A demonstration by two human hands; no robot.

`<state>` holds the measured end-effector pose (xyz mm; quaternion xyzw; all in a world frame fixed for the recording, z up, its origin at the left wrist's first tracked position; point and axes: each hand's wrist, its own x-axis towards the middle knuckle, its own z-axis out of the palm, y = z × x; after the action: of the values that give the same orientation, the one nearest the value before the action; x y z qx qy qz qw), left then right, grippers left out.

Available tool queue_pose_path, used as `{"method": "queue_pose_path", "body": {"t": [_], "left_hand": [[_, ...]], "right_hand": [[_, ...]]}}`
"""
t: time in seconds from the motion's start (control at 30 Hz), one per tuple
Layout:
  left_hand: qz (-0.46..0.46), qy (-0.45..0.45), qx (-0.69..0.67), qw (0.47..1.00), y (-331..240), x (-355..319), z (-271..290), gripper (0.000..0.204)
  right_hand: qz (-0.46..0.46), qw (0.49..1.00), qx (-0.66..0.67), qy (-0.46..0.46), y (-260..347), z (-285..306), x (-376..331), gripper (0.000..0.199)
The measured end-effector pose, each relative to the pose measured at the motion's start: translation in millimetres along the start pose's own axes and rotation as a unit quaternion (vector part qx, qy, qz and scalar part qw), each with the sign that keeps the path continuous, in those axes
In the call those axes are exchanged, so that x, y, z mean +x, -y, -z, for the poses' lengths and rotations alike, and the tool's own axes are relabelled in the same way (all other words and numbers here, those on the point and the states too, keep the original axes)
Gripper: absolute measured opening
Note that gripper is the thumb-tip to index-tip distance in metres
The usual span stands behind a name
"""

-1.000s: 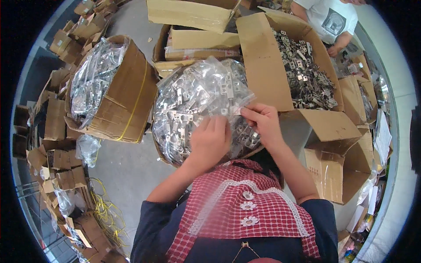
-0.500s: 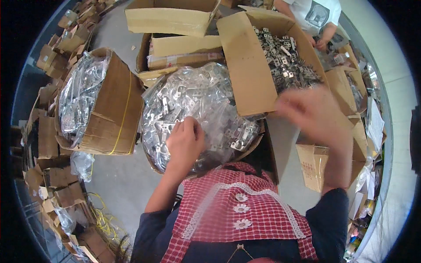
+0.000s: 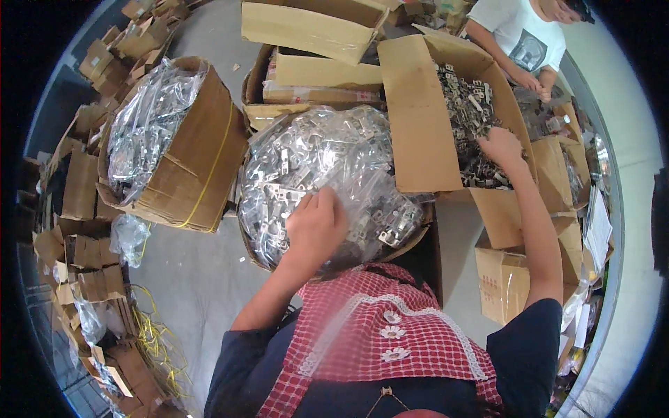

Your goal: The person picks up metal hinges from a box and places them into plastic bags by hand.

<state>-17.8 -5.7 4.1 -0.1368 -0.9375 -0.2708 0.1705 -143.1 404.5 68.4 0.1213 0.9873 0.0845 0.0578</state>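
Observation:
My left hand [image 3: 317,226] rests over a carton lined with a clear plastic bag [image 3: 366,191] and heaped with shiny metal fittings that look like hinge parts. Its fingers are curled together by a silvery fitting [image 3: 279,191]; what they pinch, if anything, is hidden. Over to the right, my right hand [image 3: 503,148] reaches into an open carton [image 3: 512,97] of darker metal hinge parts [image 3: 463,101]. The fingers there are bent and touch the pile, and I cannot make out what lies between them.
A tall carton [image 3: 185,157] of bagged metal parts stands at left. A cardboard flap [image 3: 421,118] rises between the two working cartons. More boxes [image 3: 306,28] stand behind. At far right a person [image 3: 529,49] in a white shirt handles something small. Yellow strapping [image 3: 157,341] lies lower left.
My right hand has swung from in front of the right carton down into its metal parts. The left hand stays over the bagged parts. The whole view has shifted slightly.

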Motion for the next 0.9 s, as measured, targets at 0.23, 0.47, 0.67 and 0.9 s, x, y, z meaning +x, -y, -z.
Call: {"method": "queue_pose_path", "body": {"t": [0.23, 0.47, 0.67, 0.9], "left_hand": [[-0.014, -0.042, 0.0, 0.999, -13, 7, 4, 0.014], [-0.008, -0.038, -0.017, 0.999, -23, 5, 16, 0.012], [-0.032, -0.039, -0.009, 0.999, -32, -6, 20, 0.011], [-0.087, -0.053, 0.003, 0.995, -36, -18, 23, 0.011]], "right_hand": [[0.067, 0.892, 0.444, -0.043, -14, 67, -98, 0.023], [0.085, 0.735, 0.649, 0.177, 79, 67, -185, 0.02], [0.115, 0.68, 0.676, 0.259, 112, 11, -169, 0.022], [0.109, 0.65, 0.71, 0.247, 152, -14, -159, 0.027]]}}
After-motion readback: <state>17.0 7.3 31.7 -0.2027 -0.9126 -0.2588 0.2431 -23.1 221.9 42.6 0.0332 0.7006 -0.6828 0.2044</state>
